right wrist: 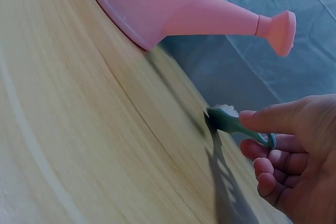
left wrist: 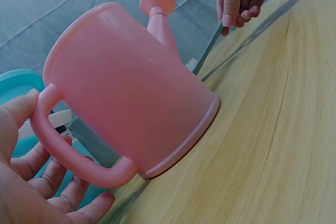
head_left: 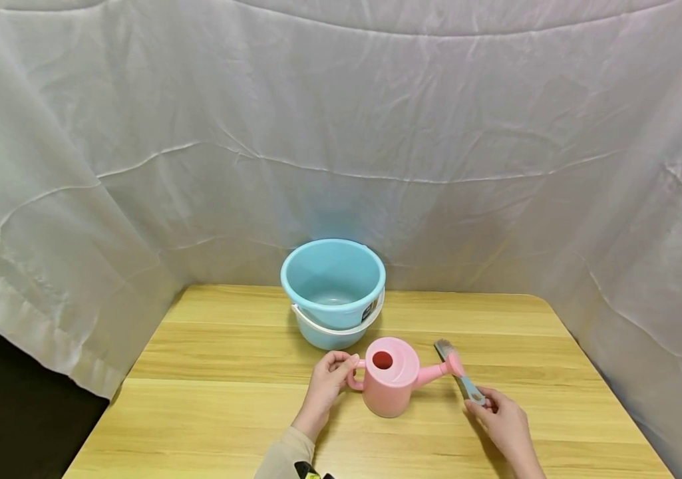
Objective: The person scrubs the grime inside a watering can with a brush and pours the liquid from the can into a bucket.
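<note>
A pink watering can (head_left: 387, 392) stands on the table with its spout to the right. At its handle (left wrist: 79, 163) is my left hand (head_left: 327, 386), thumb and index finger at the upper part; in the left wrist view the other fingers (left wrist: 68, 195) reach loosely behind it. My right hand (head_left: 501, 422) pinches the looped handle end of a blue-green brush (right wrist: 228, 121) with pale bristles. The brush slants toward the back left, its bristled head low near the tabletop. From the head view, the can's spout rose (head_left: 454, 364) overlaps the brush's middle.
A light blue bucket (head_left: 333, 308) with a white carrying handle (head_left: 331, 330) stands upright behind the watering can. Pale grey curtains (head_left: 436, 133) hang around the back and sides of the wooden table (head_left: 209, 399).
</note>
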Tool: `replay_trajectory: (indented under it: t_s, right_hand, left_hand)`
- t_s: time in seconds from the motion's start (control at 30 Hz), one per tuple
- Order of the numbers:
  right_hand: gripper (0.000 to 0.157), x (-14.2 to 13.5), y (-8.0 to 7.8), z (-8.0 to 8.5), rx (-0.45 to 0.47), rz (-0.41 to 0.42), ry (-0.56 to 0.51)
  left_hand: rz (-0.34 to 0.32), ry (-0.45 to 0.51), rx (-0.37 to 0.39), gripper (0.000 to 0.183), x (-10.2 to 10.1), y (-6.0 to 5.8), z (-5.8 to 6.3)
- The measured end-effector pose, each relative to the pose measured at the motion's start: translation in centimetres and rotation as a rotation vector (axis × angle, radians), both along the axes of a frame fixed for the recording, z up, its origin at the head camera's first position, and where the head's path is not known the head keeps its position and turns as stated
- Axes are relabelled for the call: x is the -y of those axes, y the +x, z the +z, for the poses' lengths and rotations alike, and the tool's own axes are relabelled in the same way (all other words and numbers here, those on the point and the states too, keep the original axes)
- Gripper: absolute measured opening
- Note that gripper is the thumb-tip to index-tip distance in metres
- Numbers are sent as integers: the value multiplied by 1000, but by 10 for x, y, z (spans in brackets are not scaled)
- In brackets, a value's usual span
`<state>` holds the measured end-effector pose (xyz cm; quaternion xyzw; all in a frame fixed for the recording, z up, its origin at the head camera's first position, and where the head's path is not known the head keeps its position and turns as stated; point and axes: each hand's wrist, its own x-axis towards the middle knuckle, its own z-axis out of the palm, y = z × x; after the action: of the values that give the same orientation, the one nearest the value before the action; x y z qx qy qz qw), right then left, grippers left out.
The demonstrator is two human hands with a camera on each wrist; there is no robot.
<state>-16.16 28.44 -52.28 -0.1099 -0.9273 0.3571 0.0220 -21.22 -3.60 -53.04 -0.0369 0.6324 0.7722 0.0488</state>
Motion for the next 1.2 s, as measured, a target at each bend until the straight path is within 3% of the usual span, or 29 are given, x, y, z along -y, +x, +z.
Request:
replay_trajectory:
  t_s: [0.17, 0.3, 0.6, 0.73, 1.0, 1.2]
  right_hand:
    - [49, -1, 1, -1, -27, -22, -4]
    - [48, 0, 1, -1, -100, -70, -18]
    - [27, 6, -1, -4, -399, -193, -77]
    - [22, 8, -2, -5, -490, -223, -100]
    - [20, 7, -3, -2, -573, -265, -93]
    - [18, 10, 0, 10, -633, -275, -101]
  left_hand:
    - [3, -1, 7, 33, 0, 0, 1]
    - [3, -2, 9, 32, 0, 0, 1]
    - [-1, -2, 26, 33, 0, -1, 1]
    - [-6, 1, 23, 32, 0, -1, 0]
    - [-4, -9, 15, 37, 0, 0, 2]
    - [-6, -17, 7, 38, 1, 1, 2]
